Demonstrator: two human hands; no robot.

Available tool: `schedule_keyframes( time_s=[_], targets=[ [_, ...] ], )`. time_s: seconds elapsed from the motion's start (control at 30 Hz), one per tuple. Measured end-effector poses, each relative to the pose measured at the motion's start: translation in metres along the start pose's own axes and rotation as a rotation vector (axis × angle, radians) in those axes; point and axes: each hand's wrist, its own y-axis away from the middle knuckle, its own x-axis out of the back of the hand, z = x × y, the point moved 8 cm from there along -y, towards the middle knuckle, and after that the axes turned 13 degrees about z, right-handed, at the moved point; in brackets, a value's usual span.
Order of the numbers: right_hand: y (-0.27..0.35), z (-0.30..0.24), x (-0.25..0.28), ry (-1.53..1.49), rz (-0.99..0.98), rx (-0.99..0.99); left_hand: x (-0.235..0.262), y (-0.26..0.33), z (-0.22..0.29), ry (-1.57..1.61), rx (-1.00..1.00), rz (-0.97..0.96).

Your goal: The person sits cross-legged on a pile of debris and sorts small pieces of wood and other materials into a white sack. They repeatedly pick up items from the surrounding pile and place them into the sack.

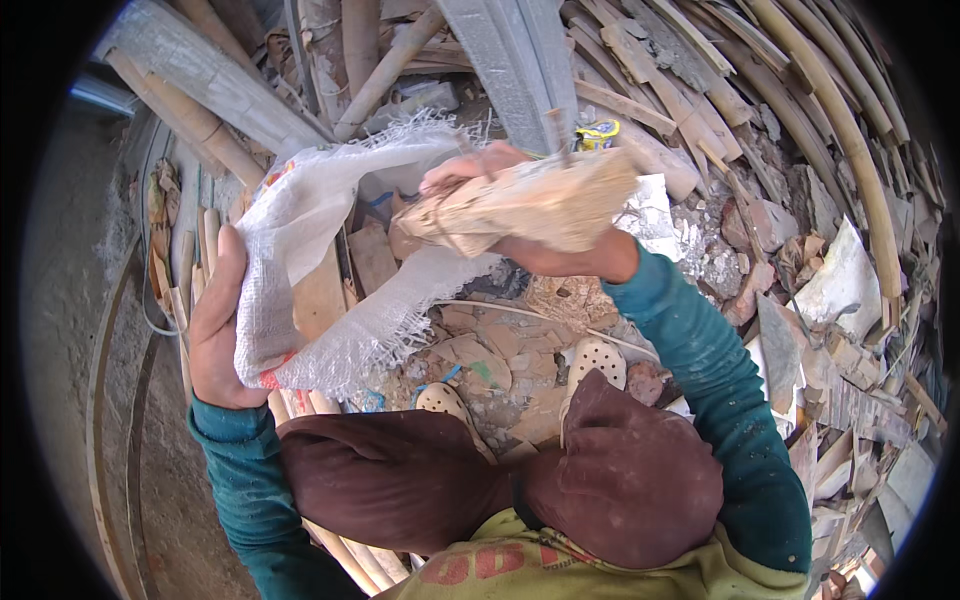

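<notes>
left hand (215,335): at the left, fingers curled round the near edge of a white woven sack (320,270) — thumb on top, cloth bunched in the grip.
right hand (480,185): centre, far from the body; fingers wrapped over a splintered wood chunk (530,205), pinching it from above.
wood chunk: pale, rough, tilted a little, its left end at the sack's mouth — whether it is inside or only touching, cannot tell.
sack: hangs between the two hands, frayed edges, red print at the low corner, mouth open toward the right.
sleeves: teal on both forearms; right sleeve (720,390) runs from the lower right up to the wrist.
knees: brown trousers (620,470) bent near the lower edge, person crouching.
sandals: two pale perforated sandals (597,358) on the ground just beyond the knees.
ground: littered with flat wood scraps (480,350) and rubble under the sack.
far side: bamboo poles (830,110) and planks piled across the top and right.
left: a curved grey wall (70,300).
</notes>
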Motion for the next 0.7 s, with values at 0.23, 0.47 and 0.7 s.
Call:
schedule_keyframes(
  time_s=[0.23,0.47,0.7],
  targets=[
    [-0.021,0.041,-0.14,0.241,-0.118,0.254,0.03,0.026,0.015,-0.19,-0.148,0.117],
    [-0.036,0.065,-0.25,0.407,-0.208,0.05,0.059,0.032,0.043,-0.781,-0.617,0.127],
    [0.021,0.071,-0.073,-0.291,-0.207,-0.065,0.052,0.025,0.04,-1.105,-0.715,0.025]
  ],
)
